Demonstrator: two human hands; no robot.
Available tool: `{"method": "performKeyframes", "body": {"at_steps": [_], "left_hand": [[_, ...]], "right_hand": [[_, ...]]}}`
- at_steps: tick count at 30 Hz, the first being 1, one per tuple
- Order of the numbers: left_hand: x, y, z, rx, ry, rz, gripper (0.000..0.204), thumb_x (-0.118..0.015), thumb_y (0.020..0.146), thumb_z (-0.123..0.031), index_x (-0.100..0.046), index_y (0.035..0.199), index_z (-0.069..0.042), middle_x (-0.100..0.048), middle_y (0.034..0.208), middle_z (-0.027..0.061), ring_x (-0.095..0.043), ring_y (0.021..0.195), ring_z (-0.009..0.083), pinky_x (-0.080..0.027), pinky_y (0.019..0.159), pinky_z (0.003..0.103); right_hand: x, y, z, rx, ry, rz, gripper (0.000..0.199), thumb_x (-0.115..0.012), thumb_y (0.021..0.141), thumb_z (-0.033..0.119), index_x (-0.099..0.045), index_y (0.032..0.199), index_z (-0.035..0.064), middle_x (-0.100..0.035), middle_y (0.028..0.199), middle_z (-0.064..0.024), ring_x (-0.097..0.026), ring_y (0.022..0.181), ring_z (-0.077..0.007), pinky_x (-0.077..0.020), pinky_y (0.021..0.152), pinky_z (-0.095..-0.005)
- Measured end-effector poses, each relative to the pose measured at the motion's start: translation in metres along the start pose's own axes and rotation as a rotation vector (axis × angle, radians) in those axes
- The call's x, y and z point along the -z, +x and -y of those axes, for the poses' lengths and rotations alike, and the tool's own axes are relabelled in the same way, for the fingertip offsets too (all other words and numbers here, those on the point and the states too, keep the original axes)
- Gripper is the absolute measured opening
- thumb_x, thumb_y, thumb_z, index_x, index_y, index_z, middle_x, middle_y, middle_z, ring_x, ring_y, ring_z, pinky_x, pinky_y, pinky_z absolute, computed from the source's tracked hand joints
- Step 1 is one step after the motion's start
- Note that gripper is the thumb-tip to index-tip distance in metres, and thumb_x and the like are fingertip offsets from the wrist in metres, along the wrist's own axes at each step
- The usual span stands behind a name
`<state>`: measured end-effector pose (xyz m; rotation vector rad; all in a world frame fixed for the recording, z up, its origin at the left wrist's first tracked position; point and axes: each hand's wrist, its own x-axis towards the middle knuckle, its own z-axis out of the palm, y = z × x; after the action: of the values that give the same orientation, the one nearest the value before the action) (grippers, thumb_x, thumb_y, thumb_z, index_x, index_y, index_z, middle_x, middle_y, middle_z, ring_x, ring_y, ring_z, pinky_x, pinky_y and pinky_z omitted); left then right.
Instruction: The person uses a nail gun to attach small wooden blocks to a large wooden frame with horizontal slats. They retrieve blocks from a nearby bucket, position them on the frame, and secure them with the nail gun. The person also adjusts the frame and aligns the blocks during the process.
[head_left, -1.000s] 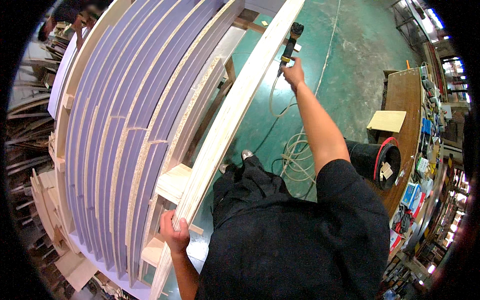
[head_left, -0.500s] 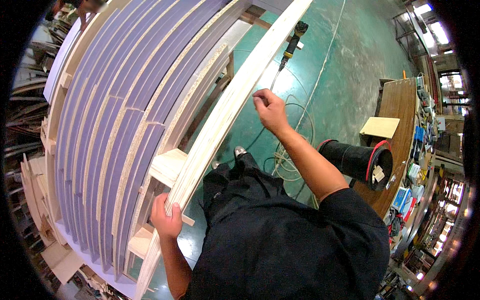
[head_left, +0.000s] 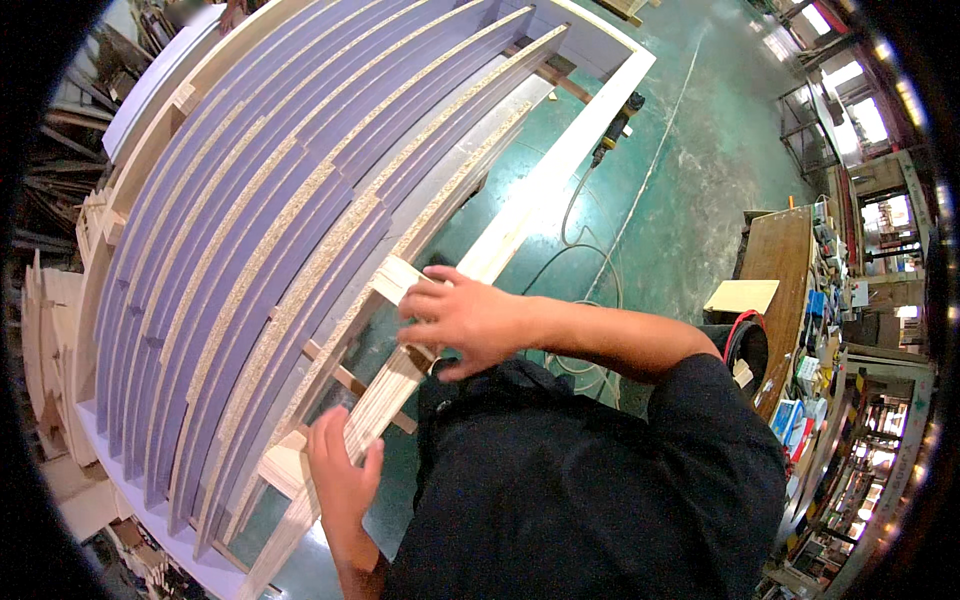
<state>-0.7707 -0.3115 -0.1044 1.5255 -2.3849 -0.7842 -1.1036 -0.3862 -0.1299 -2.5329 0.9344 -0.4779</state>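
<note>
A long pale wooden beam [head_left: 510,225] runs diagonally along the near side of a large curved frame with purple-grey ribs [head_left: 300,170]. My right hand [head_left: 465,318] reaches across the beam, fingers spread, beside a small wooden block [head_left: 396,277]. Whether its fingertips touch the wood is hard to tell. Lower down, my left hand [head_left: 340,465] is at the beam's inner edge with its fingers apart. Close to it, another wooden block [head_left: 287,466] sits between the beam and the ribs.
A black and yellow hand tool [head_left: 615,132] with a hose [head_left: 568,215] is beyond the beam's far part. To the right stand a black bin [head_left: 742,350] with a red rim and a brown workbench [head_left: 775,255] bearing a pale board [head_left: 742,296]. The floor [head_left: 680,170] is green.
My right hand has swung left and down, from beyond the beam to over it. My left hand has loosened from the beam, its fingers spreading. The view has shifted, showing the frame's far corner.
</note>
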Motion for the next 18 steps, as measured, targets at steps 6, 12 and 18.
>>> {"method": "performKeyframes", "body": {"at_steps": [6, 12, 18], "left_hand": [[0.005, -0.01, 0.002, -0.088, 0.151, 0.098, 0.086, -0.087, 0.074, -0.022, -0.044, 0.145, 0.0, -0.052, 0.142, 0.0223, -0.051, 0.13, 0.0429, -0.042, 0.108, 0.051], [-0.021, 0.002, 0.028, 0.017, 0.228, 0.115, 0.08, -0.086, 0.074, -0.021, -0.047, 0.142, -0.003, -0.06, 0.122, 0.0167, -0.058, 0.113, 0.0369, -0.046, 0.096, 0.051], [-0.025, 0.002, 0.033, 0.037, 0.228, 0.101, 0.072, -0.085, 0.074, -0.021, -0.051, 0.136, -0.008, -0.061, 0.111, 0.015, -0.06, 0.107, 0.039, -0.049, 0.088, 0.051]], "right_hand": [[-0.026, 0.043, 0.03, 0.082, -0.187, 0.292, 0.091, -0.091, 0.062, 0.04, -0.053, 0.141, 0.0177, -0.059, 0.125, -0.0057, -0.053, 0.128, -0.0272, -0.0193, 0.122, -0.064], [-0.055, 0.049, 0.019, 0.089, -0.27, 0.262, 0.052, -0.08, 0.072, 0.027, -0.059, 0.118, 0.0166, -0.062, 0.093, -0.0018, -0.069, 0.097, -0.0249, -0.0161, 0.122, -0.0658], [-0.056, 0.048, 0.015, 0.114, -0.227, 0.196, 0.042, -0.081, 0.071, 0.027, -0.061, 0.106, 0.0164, -0.063, 0.088, -0.0018, -0.071, 0.093, -0.025, -0.0178, 0.122, -0.0642]]}}
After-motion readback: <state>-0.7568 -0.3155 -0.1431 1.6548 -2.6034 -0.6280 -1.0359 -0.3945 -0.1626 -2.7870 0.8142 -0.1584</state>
